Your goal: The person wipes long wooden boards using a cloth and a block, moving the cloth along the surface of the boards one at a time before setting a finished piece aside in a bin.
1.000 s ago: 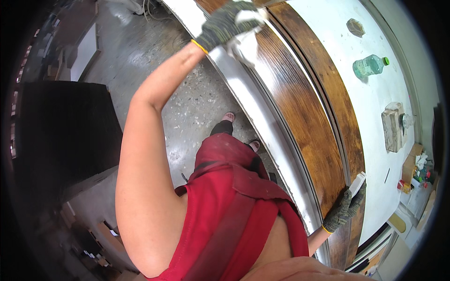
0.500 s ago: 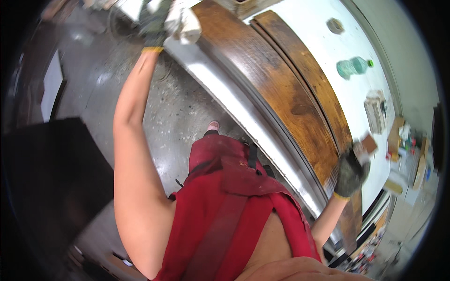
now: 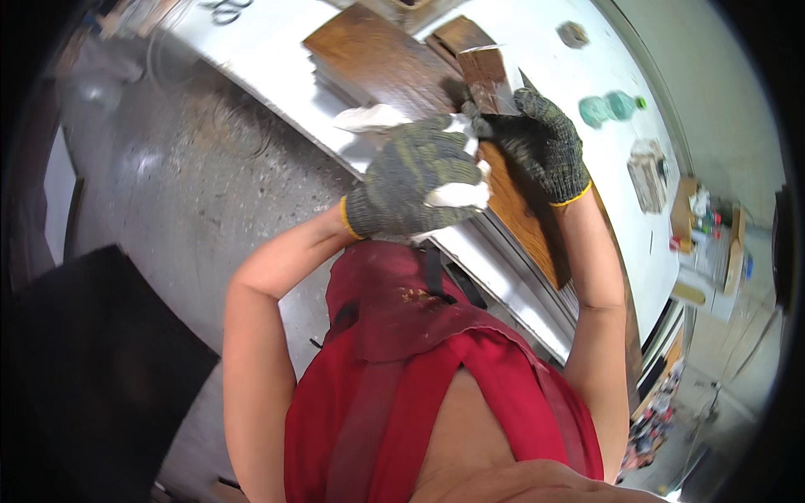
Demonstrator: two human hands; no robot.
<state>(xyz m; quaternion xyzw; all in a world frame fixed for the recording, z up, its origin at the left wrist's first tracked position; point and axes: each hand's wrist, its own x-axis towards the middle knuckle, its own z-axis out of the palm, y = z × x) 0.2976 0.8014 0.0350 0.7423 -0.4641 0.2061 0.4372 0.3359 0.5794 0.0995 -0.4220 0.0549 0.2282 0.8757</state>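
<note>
My left hand (image 3: pixel 415 180), in a dark knit glove with a yellow cuff, is closed around a white rag (image 3: pixel 457 194), which bunches out between the fingers and trails off to the left. My right hand (image 3: pixel 541 142), gloved the same, grips a small brown wooden block (image 3: pixel 490 77) by its lower end, held tilted above the work; both hands meet just beside each other, the rag touching the base of the block. Beneath them: long dark-stained wooden boards (image 3: pixel 377 63), lying side by side along the white counter (image 3: pixel 268 59), running from upper left toward lower right. Further across the counter, well apart from my hands: a green plastic bottle (image 3: pixel 610 109) lying on its side, a small round greyish item (image 3: pixel 573 33), a pale wooden block (image 3: pixel 647 172). At the far right end, a cluster of small containers (image 3: pixel 708 222), too small to tell apart. Below the counter: grey speckled concrete floor (image 3: pixel 193 184). I wear a red apron (image 3: pixel 402 369).
</note>
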